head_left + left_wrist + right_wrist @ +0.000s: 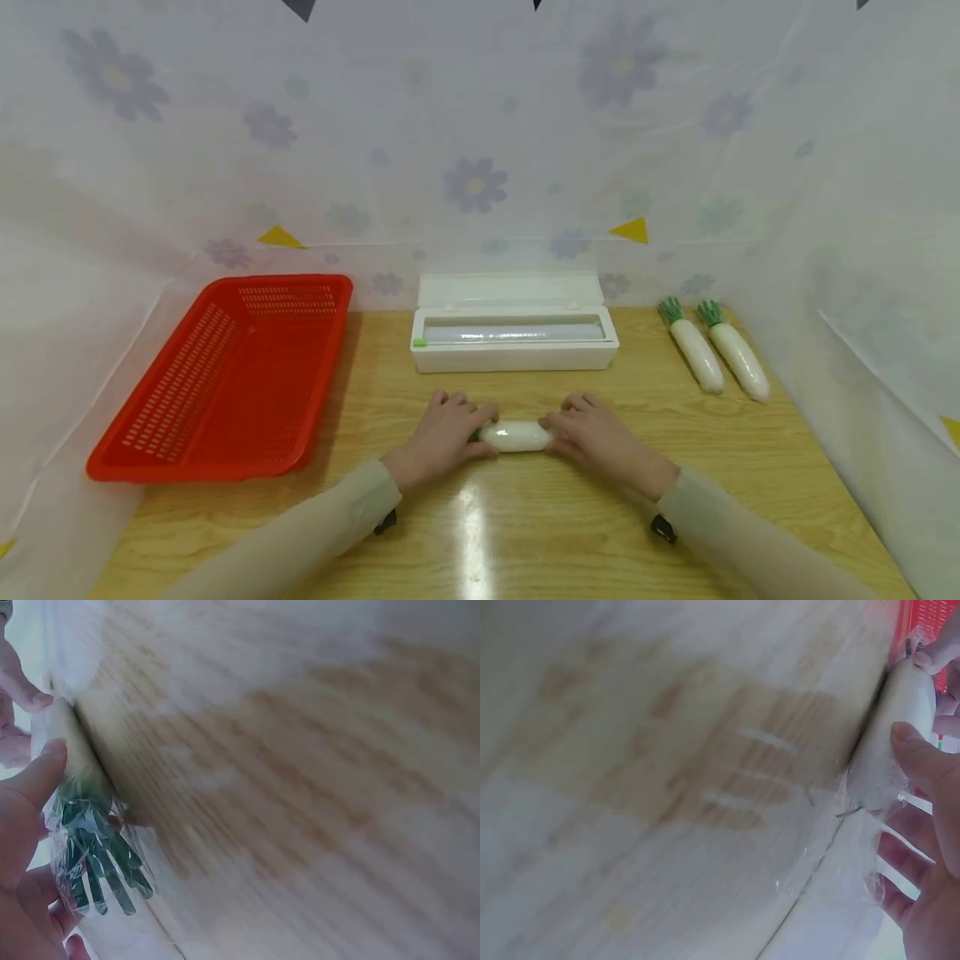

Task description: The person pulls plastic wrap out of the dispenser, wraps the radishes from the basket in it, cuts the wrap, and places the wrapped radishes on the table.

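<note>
A white radish [516, 436] wrapped in clear film lies crosswise at the middle of the table. My left hand [447, 437] holds its leafy end between thumb and fingers. At the other end, my right hand [600, 442] grips the tip the same way. In the left wrist view, green leaves [101, 855] show through crinkled film beside the left thumb [41, 776]. In the right wrist view, loose film [862, 862] hangs past the radish's tip, near the right fingers. Behind the hands stands an open white cling film box [513, 358] with a roll [513, 333] inside.
A red plastic basket [307, 442] stands on the left of the wooden table [562, 533]. Two more radishes with green tops, one [697, 354] beside the other [740, 360], lie at the back right. Flowered white sheeting [480, 242] encloses the back and sides.
</note>
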`<state>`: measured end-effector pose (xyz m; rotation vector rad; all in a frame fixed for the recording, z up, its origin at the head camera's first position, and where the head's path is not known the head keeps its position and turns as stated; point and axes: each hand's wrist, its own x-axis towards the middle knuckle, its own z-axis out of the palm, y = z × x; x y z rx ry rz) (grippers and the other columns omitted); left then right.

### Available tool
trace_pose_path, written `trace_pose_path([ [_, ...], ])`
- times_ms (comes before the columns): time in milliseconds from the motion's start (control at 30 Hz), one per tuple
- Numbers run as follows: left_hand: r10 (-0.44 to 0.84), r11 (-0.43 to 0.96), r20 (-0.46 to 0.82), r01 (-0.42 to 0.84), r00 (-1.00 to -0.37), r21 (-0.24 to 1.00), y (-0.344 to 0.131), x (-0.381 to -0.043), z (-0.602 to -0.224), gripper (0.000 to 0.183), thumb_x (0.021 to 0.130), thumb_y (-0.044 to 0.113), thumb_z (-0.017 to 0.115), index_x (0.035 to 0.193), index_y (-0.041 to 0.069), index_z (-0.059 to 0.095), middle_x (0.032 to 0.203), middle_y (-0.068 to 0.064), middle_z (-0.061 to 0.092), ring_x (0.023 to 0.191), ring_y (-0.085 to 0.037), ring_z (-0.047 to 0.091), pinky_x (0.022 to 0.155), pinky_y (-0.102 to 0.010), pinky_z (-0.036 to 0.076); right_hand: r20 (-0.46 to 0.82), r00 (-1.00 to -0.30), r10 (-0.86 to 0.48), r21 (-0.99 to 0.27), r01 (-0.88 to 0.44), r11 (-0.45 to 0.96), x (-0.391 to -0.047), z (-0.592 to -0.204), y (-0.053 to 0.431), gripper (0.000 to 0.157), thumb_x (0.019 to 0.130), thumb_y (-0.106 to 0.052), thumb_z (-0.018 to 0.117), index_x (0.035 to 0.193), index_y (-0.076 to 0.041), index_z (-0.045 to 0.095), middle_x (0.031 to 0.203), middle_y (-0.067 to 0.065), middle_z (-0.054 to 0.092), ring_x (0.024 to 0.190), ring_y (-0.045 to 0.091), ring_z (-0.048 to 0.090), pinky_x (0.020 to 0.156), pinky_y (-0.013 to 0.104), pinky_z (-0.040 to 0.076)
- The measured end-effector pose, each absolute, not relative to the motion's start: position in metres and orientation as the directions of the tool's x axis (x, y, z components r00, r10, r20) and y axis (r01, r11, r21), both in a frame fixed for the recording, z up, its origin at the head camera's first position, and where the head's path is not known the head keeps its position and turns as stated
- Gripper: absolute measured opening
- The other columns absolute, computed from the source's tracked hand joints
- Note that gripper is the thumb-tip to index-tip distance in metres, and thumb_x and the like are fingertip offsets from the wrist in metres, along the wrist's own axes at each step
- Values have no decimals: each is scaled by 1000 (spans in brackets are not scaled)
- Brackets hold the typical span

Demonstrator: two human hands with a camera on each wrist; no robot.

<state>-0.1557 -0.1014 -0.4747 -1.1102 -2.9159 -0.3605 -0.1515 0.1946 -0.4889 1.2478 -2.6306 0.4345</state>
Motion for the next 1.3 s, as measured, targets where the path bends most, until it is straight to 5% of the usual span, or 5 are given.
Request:
trace_pose_path([
  [233,660,726,139,675,-738,133,-104,-162,-475,50,93,60,70,127,23,74,118,3,70,96,-18,49,85,-39,32,327,-606,-725,-137,-790,598,-161,-487,194,34,92,-29,80,119,-9,78,101,1,69,100,22,57,89,43,46],
  [600,639,749,120,650,-760,127,-100,-168,-479,61,94,55,69,140,15,66,110,1,65,93,-17,43,85,-38,31,354,-591,-725,-155,-801,578,-170,-483,195,25,89,-21,82,111,-9,79,94,0,74,89,21,61,86,44,49],
  [833,602,758,171,625,-780,187,-99,-173,-477,34,97,49,70,116,22,63,100,2,71,89,-19,46,85,-40,30,307,-611,-729,-138,-787,601,-177,-484,196,40,90,-33,82,120,-8,77,116,9,75,109,32,64,94,52,49],
  [1100,590,794,136,603,-796,82,-98,-177,-479,52,95,58,69,128,18,71,126,1,68,112,-21,51,93,-42,36,190,-689,-699,-125,-723,679,-188,-492,191,49,88,-45,83,118,-7,76,112,8,67,107,29,58,95,50,47],
  [1300,587,801,125,596,-800,52,-95,-182,-482,55,92,55,73,132,17,70,121,1,68,111,-21,51,97,-42,36,199,-671,-715,-73,-737,672,-194,-493,192,49,87,-42,84,116,-4,76,101,5,63,98,25,54,88,45,47],
])
